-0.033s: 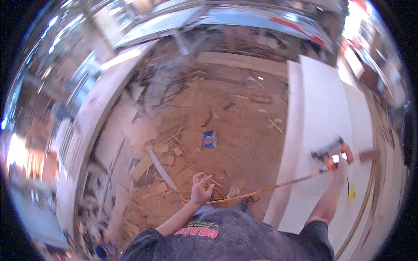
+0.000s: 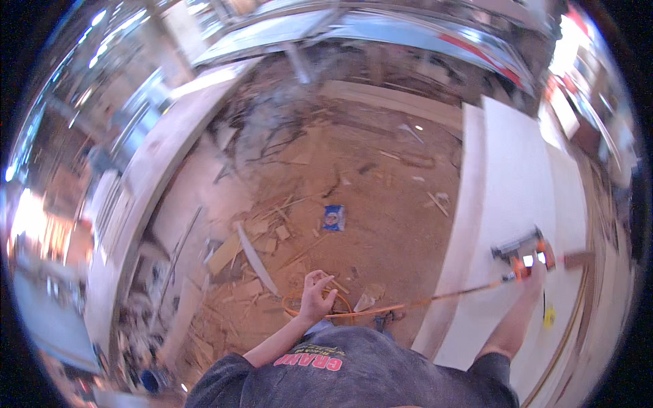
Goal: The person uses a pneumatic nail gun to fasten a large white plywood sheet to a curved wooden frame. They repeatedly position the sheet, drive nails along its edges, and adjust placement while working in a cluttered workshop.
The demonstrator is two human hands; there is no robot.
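My right hand [image 2: 535,270] grips an orange and black nail gun [image 2: 524,251] over a long white panel [image 2: 518,170] on my right. Its fingers wrap round the handle and are partly blurred. An orange air hose [image 2: 435,298] runs from the tool leftward, across in front of my body, to loose coils [image 2: 345,306] by my left hand. That left hand [image 2: 317,298] is raised in front of my waist, fingers loosely bent and apart, with nothing in it. Whether it touches the hose behind it I cannot tell.
Wood scraps [image 2: 255,238] and a curved pale strip [image 2: 256,261] litter the brown floor. A small blue packet [image 2: 333,217] lies mid-floor. A long pale board [image 2: 146,170] stands along the left. A yellow object [image 2: 549,316] lies by my right forearm.
The whole view has shifted slightly, so the floor and panels sit further right. The nail gun and my right hand are a little lower in the picture; both hands keep their pose.
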